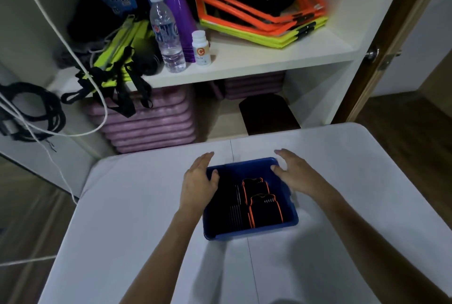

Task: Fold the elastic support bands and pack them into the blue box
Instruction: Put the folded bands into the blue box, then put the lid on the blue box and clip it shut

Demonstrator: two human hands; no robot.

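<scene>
The blue box stands on the white table. Inside it lie folded black elastic bands: one orange-edged band toward the far side, a second orange-edged band nearer me, and a plain black ribbed band to their left. My left hand holds the box's left wall, thumb hooked over the rim into the box and fingers straight along the outside. My right hand lies flat against the right wall, fingers straight and thumb touching the rim at the far corner.
Beyond the table is a white shelf unit holding a water bottle, a small white pill bottle, a purple cone stack, orange and yellow hexagon rings and yellow straps. Purple mats are stacked below. A door stands at right.
</scene>
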